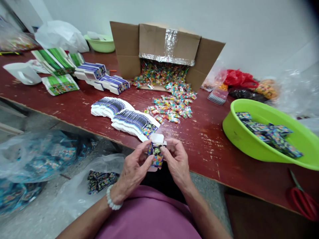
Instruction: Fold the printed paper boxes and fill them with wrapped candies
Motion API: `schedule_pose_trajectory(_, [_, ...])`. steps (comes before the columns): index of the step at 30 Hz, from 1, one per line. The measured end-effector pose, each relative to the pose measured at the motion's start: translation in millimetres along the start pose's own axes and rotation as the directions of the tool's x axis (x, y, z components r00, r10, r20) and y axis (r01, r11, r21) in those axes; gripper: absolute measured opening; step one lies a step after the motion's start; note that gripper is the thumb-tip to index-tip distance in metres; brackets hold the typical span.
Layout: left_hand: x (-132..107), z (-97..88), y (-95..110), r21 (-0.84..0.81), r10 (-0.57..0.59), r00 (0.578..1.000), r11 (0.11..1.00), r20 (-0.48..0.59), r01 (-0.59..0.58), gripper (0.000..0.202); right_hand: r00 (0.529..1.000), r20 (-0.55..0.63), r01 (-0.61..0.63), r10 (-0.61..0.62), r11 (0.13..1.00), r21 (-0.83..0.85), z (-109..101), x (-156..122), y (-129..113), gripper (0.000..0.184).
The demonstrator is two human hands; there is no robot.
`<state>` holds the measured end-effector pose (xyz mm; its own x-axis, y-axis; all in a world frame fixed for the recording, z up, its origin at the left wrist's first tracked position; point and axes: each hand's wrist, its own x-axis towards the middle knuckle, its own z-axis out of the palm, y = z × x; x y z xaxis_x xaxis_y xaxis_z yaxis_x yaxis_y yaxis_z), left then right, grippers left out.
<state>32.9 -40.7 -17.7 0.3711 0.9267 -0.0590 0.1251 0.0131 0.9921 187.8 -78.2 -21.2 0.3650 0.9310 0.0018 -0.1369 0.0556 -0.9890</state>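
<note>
Red wooden counter (206,146) | flat printed card boxes (126,116) lie stacked near its edge | small printed card box (156,153) upright just off the edge, between both hands | left hand (133,166) and right hand (176,162) grasp its sides, forearms angled inward, an even fingertip pinch suiting thin card | white bead bracelet (113,198) on left wrist
</note>
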Motion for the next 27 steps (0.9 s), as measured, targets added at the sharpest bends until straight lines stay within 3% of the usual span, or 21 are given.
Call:
schedule_pose_trajectory(3, [4, -3.6, 9, -0.134, -0.077, 0.993, 0.987, 0.094, 0.089, 0.046, 0.999, 0.014, 0.042, -0.041, 0.999, -0.017, 1, -2, 6, 0.019])
schedule_pose_trajectory(7, [10, -7.0, 16, -0.214, -0.123, 0.980, 0.965, 0.155, 0.155, 0.028, 0.995, 0.088, -0.040, 0.043, 0.998, -0.037, -6, 1, 10, 0.020])
schedule_pose_trajectory(12, [11, -7.8, 10, -0.229, -0.090, 0.970, 0.963, 0.226, 0.142, 0.019, 0.977, 0.148, -0.162, 0.152, 0.985, 0.060, -13, 10, 5, 0.022])
schedule_pose_trajectory(14, [11, -8.8, 6, -0.213, -0.063, 0.967, 0.970, 0.245, 0.117, 0.016, 0.969, 0.185, -0.181, 0.162, 0.979, 0.091, -15, 13, 1, 0.032])
schedule_pose_trajectory(16, [11, -9.9, 4, -0.208, -0.055, 0.965, 0.972, 0.256, 0.111, 0.017, 0.966, 0.228, -0.132, 0.120, 0.991, 0.034, -16, 14, -3, 0.029])
schedule_pose_trajectory(18, [9, -10.0, 3, -0.250, -0.071, 0.970, 0.959, 0.231, 0.130, 0.025, 0.971, 0.236, -0.018, 0.035, 0.997, -0.074, -18, 14, -4, 0.014])
schedule_pose_trajectory(21, [6, -6.3, 5, -0.367, -0.157, 0.963, 0.901, 0.218, 0.230, 0.043, 0.973, 0.192, 0.156, -0.128, 0.978, -0.137, -18, 13, -3, 0.010])
schedule_pose_trajectory(25, [1, 3.4, 6, -0.382, -0.284, 0.844, 0.794, 0.455, 0.472, 0.041, 0.928, 0.259, 0.331, -0.268, 0.912, -0.243, -17, 11, -3, 0.010])
schedule_pose_trajectory(27, [1, 7.2, 5, -0.383, -0.332, 0.818, 0.758, 0.469, 0.527, 0.047, 0.916, 0.308, 0.349, -0.257, 0.889, -0.296, -16, 11, -4, 0.016])
